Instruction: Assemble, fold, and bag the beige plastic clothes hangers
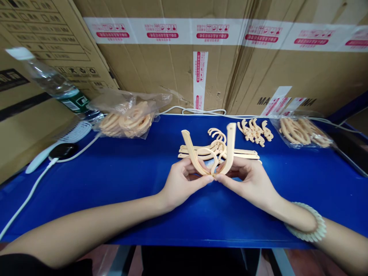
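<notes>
Between my two hands is a beige folding clothes hanger point(229, 153), its two arms pointing up and away from me in a V and its curved hook between them. My left hand point(184, 178) is closed round the lower part of the left arm, thumb at the joint. My right hand point(247, 178) grips the right arm the same way, and the thumbs nearly meet at the middle. Just beyond lie several more hangers point(244, 154) with arms spread and hooks away from me, partly hidden by the held one. Farther right is a group of small loose hook pieces point(254, 130).
A clear bag of beige parts point(129, 120) lies back left, another bag point(304, 132) back right. At left are a water bottle point(57, 84), a white hairbrush point(66, 136) and a black round device point(63, 151) with a white cable. Cardboard boxes point(161, 73) wall the blue table point(115, 184); a dark flat device point(350, 151) sits at right.
</notes>
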`<state>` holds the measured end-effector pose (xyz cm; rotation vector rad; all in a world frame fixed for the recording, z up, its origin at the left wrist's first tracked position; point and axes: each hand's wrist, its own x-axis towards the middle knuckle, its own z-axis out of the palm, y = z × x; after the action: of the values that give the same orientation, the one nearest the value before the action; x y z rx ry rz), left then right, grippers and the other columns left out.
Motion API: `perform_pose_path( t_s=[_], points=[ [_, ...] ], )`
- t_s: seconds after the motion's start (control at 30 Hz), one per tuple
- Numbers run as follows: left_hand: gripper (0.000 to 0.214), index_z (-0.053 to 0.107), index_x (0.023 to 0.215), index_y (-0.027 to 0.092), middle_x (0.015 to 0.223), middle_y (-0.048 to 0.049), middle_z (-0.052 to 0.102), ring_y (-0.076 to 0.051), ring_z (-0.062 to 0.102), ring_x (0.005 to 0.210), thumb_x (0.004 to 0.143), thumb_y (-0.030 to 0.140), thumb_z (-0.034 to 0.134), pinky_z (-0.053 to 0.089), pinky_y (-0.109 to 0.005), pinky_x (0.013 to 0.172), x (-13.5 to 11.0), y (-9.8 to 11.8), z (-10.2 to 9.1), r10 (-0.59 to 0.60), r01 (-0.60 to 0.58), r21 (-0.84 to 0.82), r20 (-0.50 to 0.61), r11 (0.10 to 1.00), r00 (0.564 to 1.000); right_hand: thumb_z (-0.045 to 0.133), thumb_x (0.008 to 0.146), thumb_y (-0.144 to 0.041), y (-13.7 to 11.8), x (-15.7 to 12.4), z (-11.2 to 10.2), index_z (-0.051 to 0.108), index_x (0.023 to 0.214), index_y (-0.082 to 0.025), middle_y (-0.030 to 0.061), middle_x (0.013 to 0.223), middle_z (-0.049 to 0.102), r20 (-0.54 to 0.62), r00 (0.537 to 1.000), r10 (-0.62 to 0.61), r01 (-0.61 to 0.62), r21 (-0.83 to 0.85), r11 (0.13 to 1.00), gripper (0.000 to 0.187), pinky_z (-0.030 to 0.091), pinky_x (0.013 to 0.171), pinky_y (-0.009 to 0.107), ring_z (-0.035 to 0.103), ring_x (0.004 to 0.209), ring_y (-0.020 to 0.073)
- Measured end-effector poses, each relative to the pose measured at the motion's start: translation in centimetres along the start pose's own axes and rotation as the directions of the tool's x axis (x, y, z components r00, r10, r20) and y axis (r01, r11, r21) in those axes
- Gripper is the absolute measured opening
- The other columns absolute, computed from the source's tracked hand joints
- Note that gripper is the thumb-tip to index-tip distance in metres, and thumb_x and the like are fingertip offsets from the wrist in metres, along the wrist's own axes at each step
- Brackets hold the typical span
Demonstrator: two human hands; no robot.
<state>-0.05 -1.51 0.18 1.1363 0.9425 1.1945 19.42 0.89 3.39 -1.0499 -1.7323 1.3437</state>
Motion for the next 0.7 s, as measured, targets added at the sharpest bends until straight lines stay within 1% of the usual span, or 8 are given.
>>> perform_pose_path(
  t_s=[0.13, 0.27, 0.33, 0.43, 0.5, 0.53, 0.63, 0.7],
  points=[
    [0.029, 0.061, 0.085, 0.017, 0.085, -0.0058, 0.078, -0.022, 0.076, 0.082, 0.071, 0.025, 0.085, 0.064, -0.035, 0.08, 0.0, 0.0, 0.0, -0.006, 0.006, 0.001, 0.001, 1.0, 1.0, 0.081, 0.077, -0.039, 0.1, 0.0, 0.3, 0.073, 0.085, -0.02, 0.0042, 0.079, 0.074, 0.001, 1.0, 0.031, -0.031, -0.014, 0.999, 0.022, 0.06, 0.069, 0.033, 0.071, 0.073, 0.02],
    [0.029, 0.062, 0.087, 0.016, 0.087, -0.0061, 0.078, -0.022, 0.076, 0.085, 0.071, 0.025, 0.085, 0.063, -0.034, 0.082, 0.1, 0.0, 0.0, -0.008, 0.008, -0.001, 0.008, 1.0, 1.0, 0.082, 0.075, -0.036, -0.1, 0.3, 0.1, 0.072, 0.084, -0.019, 0.0046, 0.082, 0.073, 0.006, 1.0, 0.009, -0.008, -0.031, 0.999, 0.021, 0.06, 0.063, 0.03, 0.069, 0.069, 0.0178],
    [0.029, 0.063, 0.087, 0.016, 0.086, -0.0054, 0.078, -0.022, 0.076, 0.085, 0.07, 0.023, 0.086, 0.063, -0.032, 0.081, 0.2, 0.3, -0.1, 0.002, -0.002, -0.007, -0.001, 1.0, 1.0, 0.083, 0.075, -0.034, -0.5, 0.6, -0.7, 0.071, 0.082, -0.019, 0.0035, 0.082, 0.072, 0.057, 0.998, 0.004, -0.005, 0.021, 1.0, 0.02, 0.059, 0.059, 0.028, 0.067, 0.065, 0.0156],
    [0.029, 0.064, 0.087, 0.016, 0.083, -0.0039, 0.077, -0.02, 0.075, 0.08, 0.069, 0.022, 0.086, 0.062, -0.029, 0.077, 0.5, 1.0, -0.6, 0.008, -0.008, -0.007, -0.06, 1.0, 0.998, 0.084, 0.074, -0.032, -1.6, 1.3, -2.7, 0.069, 0.078, -0.02, 0.001, 0.075, 0.068, 0.106, 0.994, -0.031, 0.024, 0.07, 0.997, 0.02, 0.055, 0.051, 0.025, 0.063, 0.056, 0.0126],
    [0.03, 0.064, 0.088, 0.016, 0.082, -0.0035, 0.076, -0.018, 0.075, 0.076, 0.07, 0.024, 0.087, 0.062, -0.027, 0.073, 0.9, 1.7, -1.2, 0.01, -0.014, -0.031, -0.097, 0.999, 0.995, 0.084, 0.074, -0.033, -2.4, 1.7, -4.3, 0.071, 0.078, -0.02, 0.002, 0.076, 0.069, 0.116, 0.99, -0.081, 0.083, -0.009, 0.997, 0.019, 0.055, 0.052, 0.026, 0.064, 0.059, 0.0141],
    [0.03, 0.064, 0.087, 0.016, 0.082, -0.0033, 0.076, -0.017, 0.074, 0.075, 0.071, 0.026, 0.087, 0.062, -0.026, 0.072, 1.1, 2.1, -1.6, 0.013, -0.018, -0.048, -0.105, 0.999, 0.994, 0.085, 0.073, -0.034, -2.8, 1.9, -5.1, 0.073, 0.079, -0.021, 0.0033, 0.078, 0.07, 0.123, 0.986, -0.108, 0.118, -0.076, 0.99, 0.018, 0.057, 0.056, 0.028, 0.066, 0.064, 0.0161],
    [0.028, 0.064, 0.08, 0.015, 0.077, -0.0025, 0.073, -0.016, 0.072, 0.068, 0.072, 0.03, 0.087, 0.061, -0.025, 0.068, 2.1, 3.3, -2.9, 0.011, -0.019, -0.09, -0.092, 0.996, 0.996, 0.087, 0.071, -0.037, -3.6, 1.9, -7.1, 0.078, 0.081, -0.023, 0.0061, 0.084, 0.075, 0.138, 0.977, -0.163, 0.194, -0.257, 0.947, 0.019, 0.059, 0.07, 0.034, 0.07, 0.078, 0.0222],
    [0.027, 0.065, 0.079, 0.015, 0.079, -0.003, 0.073, -0.014, 0.07, 0.068, 0.072, 0.029, 0.086, 0.061, -0.024, 0.069, 2.8, 4.1, -3.8, -0.009, -0.001, -0.115, -0.085, 0.993, 0.996, 0.087, 0.071, -0.039, -3.8, 1.8, -8.2, 0.08, 0.083, -0.025, 0.0061, 0.087, 0.076, 0.127, 0.975, -0.183, 0.214, -0.307, 0.927, 0.02, 0.058, 0.072, 0.036, 0.071, 0.08, 0.0244]
  ],
)
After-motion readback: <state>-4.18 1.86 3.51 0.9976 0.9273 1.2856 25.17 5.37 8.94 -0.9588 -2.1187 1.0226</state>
